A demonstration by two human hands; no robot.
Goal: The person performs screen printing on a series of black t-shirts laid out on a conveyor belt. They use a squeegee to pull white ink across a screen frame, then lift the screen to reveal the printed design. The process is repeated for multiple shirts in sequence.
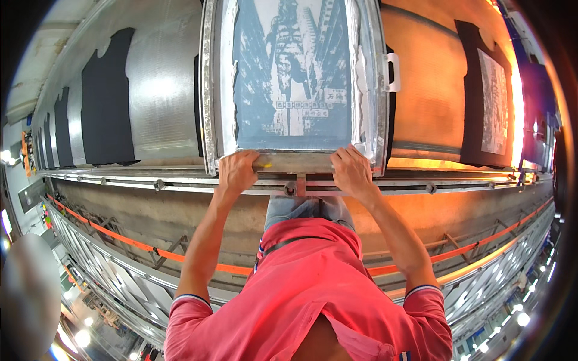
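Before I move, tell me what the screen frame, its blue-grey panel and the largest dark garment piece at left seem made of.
Screen frame: probably metal, scuffed grey with bright glints. Panel: perhaps coated mesh, flat, pale patterning in the blue-grey; any weave is too fine to see. Garment piece: likely fabric, matte black, lying thin and flat without shine.

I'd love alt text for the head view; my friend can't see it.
A person's left hand and right hand hold the near edge of a framed printing screen. Dark garments lie flat on a long table to either side; the rightmost bears a pale print.
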